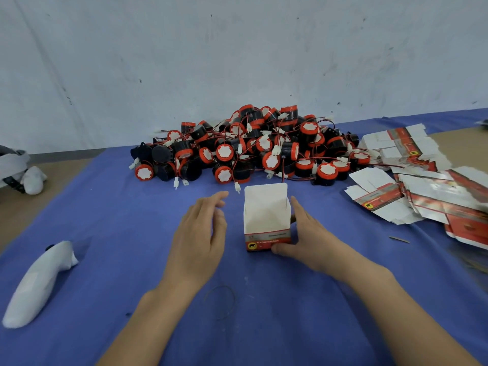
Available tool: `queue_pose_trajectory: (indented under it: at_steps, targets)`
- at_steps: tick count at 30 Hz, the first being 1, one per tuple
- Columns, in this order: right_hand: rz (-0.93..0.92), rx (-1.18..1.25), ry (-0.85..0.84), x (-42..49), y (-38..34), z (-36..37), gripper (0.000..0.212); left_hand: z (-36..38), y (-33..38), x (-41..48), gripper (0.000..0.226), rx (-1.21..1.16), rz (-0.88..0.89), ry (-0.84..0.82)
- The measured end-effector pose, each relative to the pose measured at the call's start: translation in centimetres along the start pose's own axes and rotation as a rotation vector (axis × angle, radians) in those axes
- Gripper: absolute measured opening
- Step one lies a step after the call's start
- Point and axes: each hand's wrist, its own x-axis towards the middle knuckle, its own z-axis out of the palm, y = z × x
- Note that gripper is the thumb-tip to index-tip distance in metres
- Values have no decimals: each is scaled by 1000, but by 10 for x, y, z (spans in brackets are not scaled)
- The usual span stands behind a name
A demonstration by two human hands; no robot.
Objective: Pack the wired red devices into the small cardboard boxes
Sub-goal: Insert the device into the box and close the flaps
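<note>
Your right hand (314, 241) holds the box (266, 231). The thumb (280, 250) presses the lower front corner, and the fingers (297, 207) lie along the right wall, so the box is pinched between them. The box stands upright on the blue cloth (118, 207) that covers the counter (60, 170), in the middle and just in front of you. Its top is open, its lid flap stands up at the back, and its white inner walls show.

Your left hand (200, 233) is just left of the box and apart from it. Its fingers are relaxed and loosely spread, and they hold nothing.

The devices (248, 151) lie in one heap behind the box, against the wall (211, 62). They are black bodies with red caps, tangled in red and black wires with white plugs. One plug (237, 186) lies near the box's back left corner.

To the right of the heap, flat boxes (422, 186) are stacked and fanned out, printed red and white. A white wrapped bundle (39, 283) lies on the cloth at your far left. A thin dark loop (220, 302) lies on the cloth between your forearms.
</note>
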Motion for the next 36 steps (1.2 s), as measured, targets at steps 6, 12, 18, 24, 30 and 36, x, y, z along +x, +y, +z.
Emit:
queue_pose_trajectory:
  at_steps: [6, 12, 18, 24, 30, 36]
  targets:
    - [30, 180, -105, 6, 3, -12, 148, 15, -14, 24, 32, -163, -289, -26]
    - [9, 282, -40, 17, 0, -20, 137, 51, -26, 92, 31, -296, -494, -237]
    - [-20, 384, 54, 20, 2, -26, 120, 82, -31, 133, 37, -279, -615, -365]
    - [-23, 359, 172, 21, 9, -30, 106, 69, -22, 159, 18, -543, -692, 18]
    - [-55, 358, 359, 14, 6, -39, 99, -19, 36, 208, 20, -701, -504, 419]
    - [-213, 382, 581, 0, -12, -41, 76, -87, 98, 202, 22, -656, -235, 530]
